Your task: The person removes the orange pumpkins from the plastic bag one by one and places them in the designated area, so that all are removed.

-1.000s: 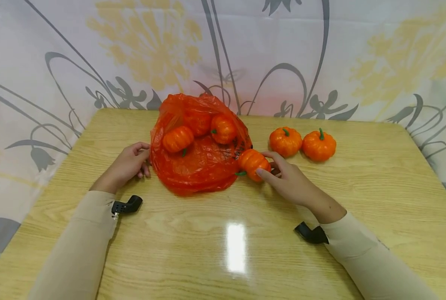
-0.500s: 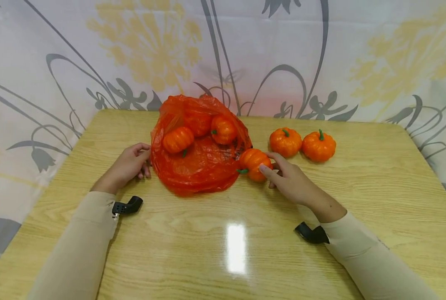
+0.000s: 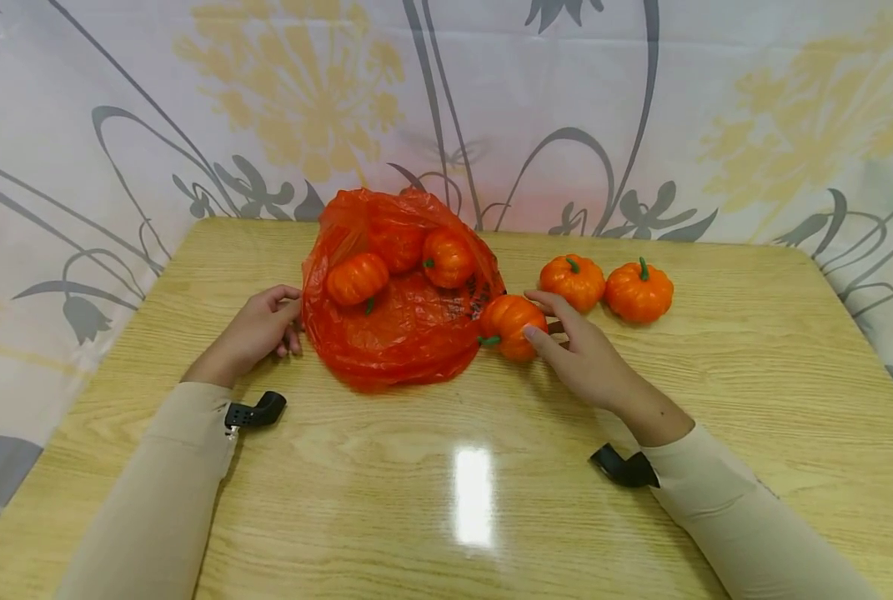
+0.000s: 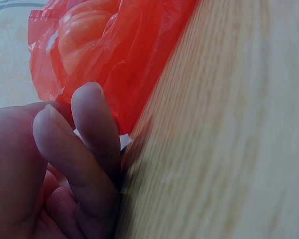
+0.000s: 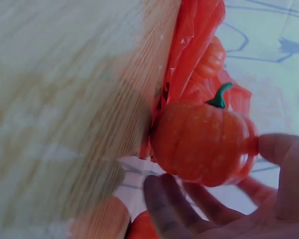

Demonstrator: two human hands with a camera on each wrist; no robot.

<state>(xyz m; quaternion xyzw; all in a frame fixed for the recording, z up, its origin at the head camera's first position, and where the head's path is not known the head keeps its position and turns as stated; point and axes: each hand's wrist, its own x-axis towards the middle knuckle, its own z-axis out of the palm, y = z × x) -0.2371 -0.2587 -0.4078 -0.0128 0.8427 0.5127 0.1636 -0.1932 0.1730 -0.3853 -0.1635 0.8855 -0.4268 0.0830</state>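
A red plastic bag [image 3: 386, 367] lies with its mouth open, and its left edge is pinched between the thumb and fingertips of my left hand [image 3: 258, 325]. Inside it are several small orange pumpkins, one pumpkin [image 3: 358, 279] at the left and another pumpkin [image 3: 449, 258] at the right. At the bag's right rim is a pumpkin [image 3: 514, 327] with its green stem toward the bag. My right hand [image 3: 584, 362] is beside this pumpkin, thumb touching its side and fingers spread loosely around it. In the right wrist view, the fingertips [image 5: 154, 186] are spread under the pumpkin.
Two more pumpkins stand upright side by side beyond my right hand: a nearer-to-bag pumpkin [image 3: 572, 283] and a farther-right pumpkin [image 3: 639, 292]. A wood-grain table [image 3: 356, 500] carries everything. A patterned curtain [image 3: 491, 108] hangs at its back edge.
The pumpkin by my right hand has shifted slightly right and away from me. The right hand's fingers have spread and loosened around it. My left hand and the bag have stayed still.
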